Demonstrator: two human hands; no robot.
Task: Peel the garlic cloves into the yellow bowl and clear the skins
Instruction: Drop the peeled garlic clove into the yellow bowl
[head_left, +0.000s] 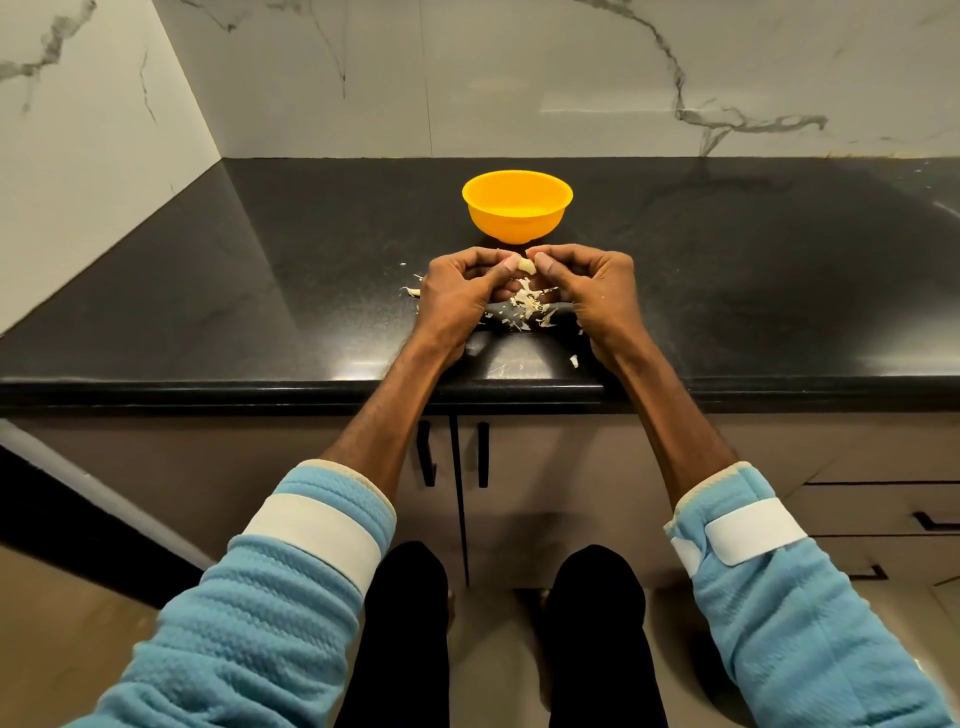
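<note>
1. Garlic clove (527, 266), small, pale cream and curved, is being held in the air between both hands, just in front of the bowl and above the countertop.
2. The left hand (460, 299) is pinching the clove's left side between thumb and curled fingers.
3. The right hand (597, 291) is pinching the clove's right side in the same way; the fingertips of both hands are nearly meeting at the clove.
4. Thin, papery, off-white garlic skins (527, 312) are lying in a loose pile on the countertop directly under and between the hands, with scattered flakes spreading to either side.
5. One pale piece (412, 292) is lying just left of the left hand; whether it is skin or clove cannot be told.
6. The round yellow plastic bowl (517, 223) is standing upright just beyond the hands; its contents are not showing from this angle.
7. The glossy black stone countertop (260, 291) is carrying the bowl and the skins.
8. The white, grey-veined marble wall (519, 78) is rising behind the countertop.
9. Light blue quilted sleeves (311, 545) with white bands are covering both forearms.
</note>
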